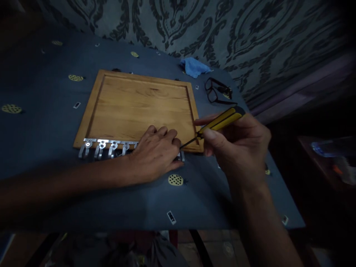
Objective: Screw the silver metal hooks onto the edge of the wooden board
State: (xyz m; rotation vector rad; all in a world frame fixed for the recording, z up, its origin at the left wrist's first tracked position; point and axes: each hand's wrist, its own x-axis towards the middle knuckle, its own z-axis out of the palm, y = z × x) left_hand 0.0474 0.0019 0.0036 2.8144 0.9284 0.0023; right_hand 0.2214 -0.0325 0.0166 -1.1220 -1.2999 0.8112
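A wooden panel with a raised frame (147,100) lies flat on the table. Along its near edge runs a metal key-hook strip (112,144) with several hooks, its right part mostly covered by my left hand (158,150). That hand's fingers curl over the strip and the panel's edge, with the thumb on the near side. Between the thumb and fingers of my right hand (236,141) is a screwdriver with a yellow and black handle (221,120). Its dark shaft points down and left to the strip's right end, beside my left fingers; the tip's contact is hard to see.
The table's dark blue cloth (133,211) has pineapple prints. Behind the panel lie a blue cloth (194,67) and dark-framed glasses (213,91). A patterned wall (172,26) rises along the far side. Off to the right, a lower surface holds a clear item (330,147).
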